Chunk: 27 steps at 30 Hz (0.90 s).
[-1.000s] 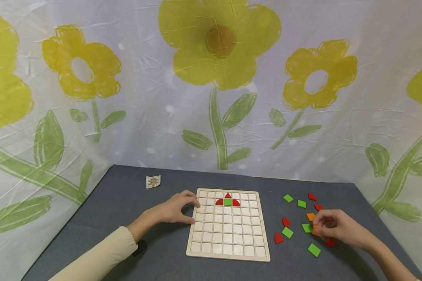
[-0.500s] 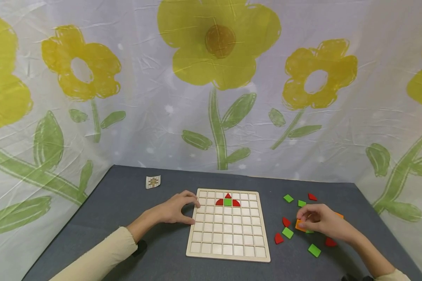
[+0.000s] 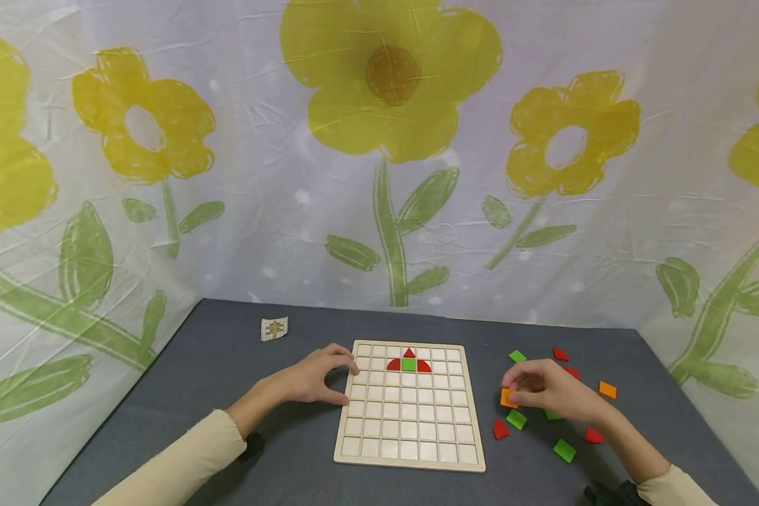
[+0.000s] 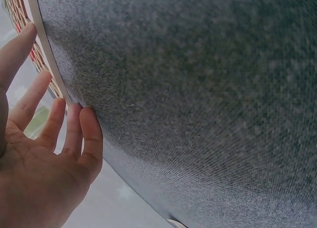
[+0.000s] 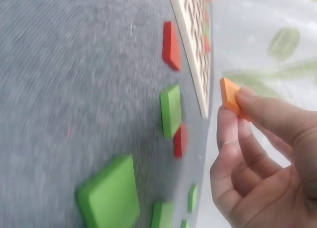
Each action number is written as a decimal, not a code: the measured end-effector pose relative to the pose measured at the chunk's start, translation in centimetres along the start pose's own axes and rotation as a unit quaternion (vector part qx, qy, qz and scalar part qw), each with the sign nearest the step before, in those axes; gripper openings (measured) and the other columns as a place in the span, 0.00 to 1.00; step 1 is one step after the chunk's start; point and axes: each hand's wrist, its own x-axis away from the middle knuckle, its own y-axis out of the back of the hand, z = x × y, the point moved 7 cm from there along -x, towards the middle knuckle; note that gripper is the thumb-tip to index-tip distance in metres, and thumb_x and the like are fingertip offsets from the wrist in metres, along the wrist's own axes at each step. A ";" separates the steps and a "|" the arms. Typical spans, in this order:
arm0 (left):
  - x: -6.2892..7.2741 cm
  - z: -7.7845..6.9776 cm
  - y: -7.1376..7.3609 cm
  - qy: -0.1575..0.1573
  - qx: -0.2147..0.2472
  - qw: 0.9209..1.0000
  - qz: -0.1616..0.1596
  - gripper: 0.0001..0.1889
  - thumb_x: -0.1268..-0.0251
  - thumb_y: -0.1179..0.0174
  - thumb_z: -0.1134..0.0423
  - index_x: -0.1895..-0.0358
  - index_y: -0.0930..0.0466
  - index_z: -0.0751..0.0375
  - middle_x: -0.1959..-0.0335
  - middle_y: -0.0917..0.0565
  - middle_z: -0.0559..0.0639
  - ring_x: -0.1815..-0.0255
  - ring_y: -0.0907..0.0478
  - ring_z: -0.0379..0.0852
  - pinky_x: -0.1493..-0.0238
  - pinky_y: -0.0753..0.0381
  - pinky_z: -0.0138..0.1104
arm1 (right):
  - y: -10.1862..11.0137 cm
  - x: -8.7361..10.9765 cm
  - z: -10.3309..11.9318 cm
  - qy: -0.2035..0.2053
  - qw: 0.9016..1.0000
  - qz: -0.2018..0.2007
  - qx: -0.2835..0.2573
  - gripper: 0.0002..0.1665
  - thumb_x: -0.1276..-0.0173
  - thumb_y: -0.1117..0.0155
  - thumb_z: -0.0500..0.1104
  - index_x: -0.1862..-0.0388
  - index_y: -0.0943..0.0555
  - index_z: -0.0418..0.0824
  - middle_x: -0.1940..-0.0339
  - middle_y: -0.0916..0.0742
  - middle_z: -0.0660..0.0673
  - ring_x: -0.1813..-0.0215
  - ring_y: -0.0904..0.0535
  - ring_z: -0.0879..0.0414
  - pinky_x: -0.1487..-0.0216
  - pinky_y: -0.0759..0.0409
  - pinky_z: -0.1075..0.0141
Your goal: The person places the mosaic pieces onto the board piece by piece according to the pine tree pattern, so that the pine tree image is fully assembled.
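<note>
Your right hand [image 3: 559, 393] pinches an orange tile [image 5: 229, 94] between thumb and fingers, just off the right edge of the board [image 3: 410, 410]; your thumb covers part of it. Your left hand [image 3: 310, 376] is spread, thumb and fingertips at the board's left edge, though you cannot tell how hard they press. The board lies mid-tabletop [image 3: 310, 464], but the tabletop's near edge is cut off, and the left wrist view catches only a strip of the board.

From your head, your right hand hides most of a green tile [image 3: 552, 415] and part of a red piece [image 3: 572, 373]. The right wrist view has another red piece [image 5: 181, 140] partly behind a green block [image 5: 171, 112]. A second orange tile [image 3: 608, 390] shows whole toward the tabletop's right edge.

The card [image 3: 274, 328] near the far-left corner bears a pattern too small to read. A dark object [image 3: 616, 495] by your right cuff [image 3: 677, 488] is cut off; you cannot make it out.
</note>
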 end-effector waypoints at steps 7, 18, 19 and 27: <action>0.0 0.3 -0.1 0.002 0.000 1.000 -0.001 0.23 0.39 0.25 0.56 0.44 0.20 0.56 0.35 0.31 0.59 0.34 0.34 0.65 0.37 0.34 0.60 | -1.3 -2.0 0.3 0.007 1.000 -0.003 0.004 0.09 0.29 0.32 0.34 0.52 0.18 0.35 0.61 0.16 0.35 0.65 0.17 0.41 0.64 0.17 0.62; -0.1 0.2 -0.2 -0.004 0.002 1.000 0.001 0.22 0.38 0.25 0.56 0.43 0.20 0.57 0.35 0.31 0.59 0.34 0.35 0.65 0.37 0.34 0.59 | -2.8 -5.1 0.4 0.016 1.000 -0.006 -0.006 0.09 0.31 0.29 0.35 0.54 0.16 0.35 0.62 0.14 0.39 0.65 0.17 0.40 0.63 0.16 0.54; -0.1 0.2 -0.1 -0.003 0.001 1.000 0.000 0.23 0.39 0.25 0.56 0.43 0.20 0.57 0.35 0.31 0.59 0.34 0.34 0.65 0.37 0.34 0.59 | -3.0 -5.4 0.3 0.010 1.000 -0.006 -0.006 0.09 0.31 0.29 0.35 0.54 0.16 0.36 0.62 0.14 0.39 0.65 0.16 0.40 0.64 0.16 0.55; -0.1 0.0 0.0 -0.004 -0.001 1.000 -0.002 0.23 0.39 0.25 0.57 0.43 0.20 0.58 0.35 0.31 0.60 0.34 0.34 0.65 0.37 0.34 0.59 | -4.1 -7.2 0.5 0.012 1.000 -0.007 0.004 0.09 0.31 0.30 0.34 0.53 0.16 0.36 0.60 0.14 0.41 0.61 0.17 0.46 0.60 0.16 0.59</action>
